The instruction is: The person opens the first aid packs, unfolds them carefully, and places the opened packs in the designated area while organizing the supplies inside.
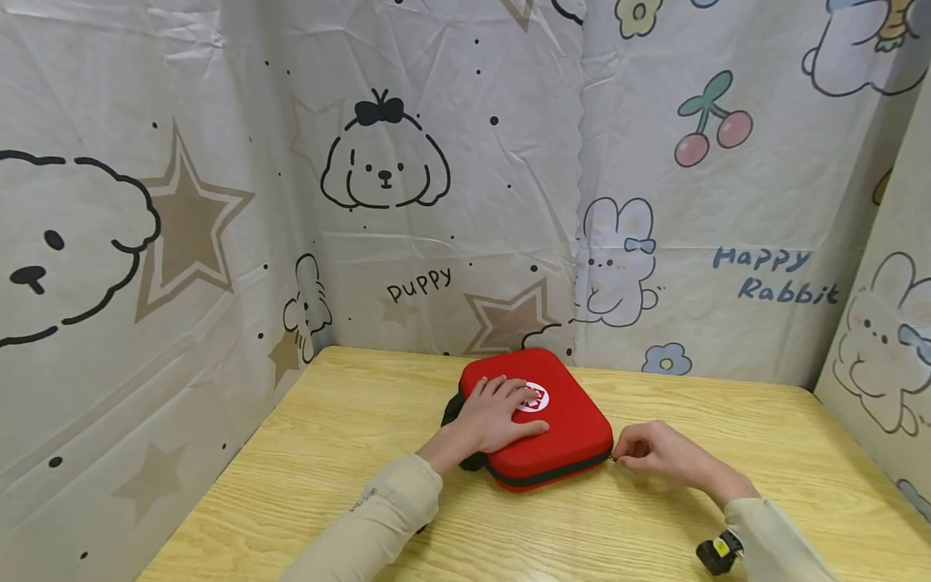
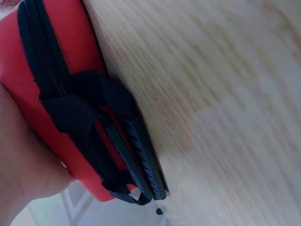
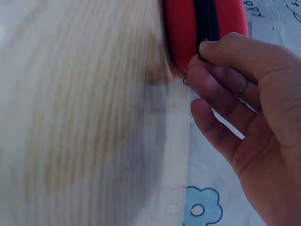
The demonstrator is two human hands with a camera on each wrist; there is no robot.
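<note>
A red zippered hard case (image 1: 570,424) with a white round emblem lies closed and flat on the table. My left hand (image 1: 497,418) rests on its lid with fingers spread, partly covering the emblem. At the near right corner, my right hand (image 1: 667,454) pinches the small zipper pull (image 3: 202,58) between thumb and index finger. The black zipper band (image 3: 207,21) runs along the case's side up to those fingertips. On the left side, black carry handles (image 2: 136,150) hang on woven straps, close to the tabletop.
The wood-grain table (image 1: 327,485) meets a printed cloth backdrop (image 1: 451,73) at the back. Cloth also hangs on the left and right sides. A small black device with a yellow label (image 1: 720,551) sits at the right wrist.
</note>
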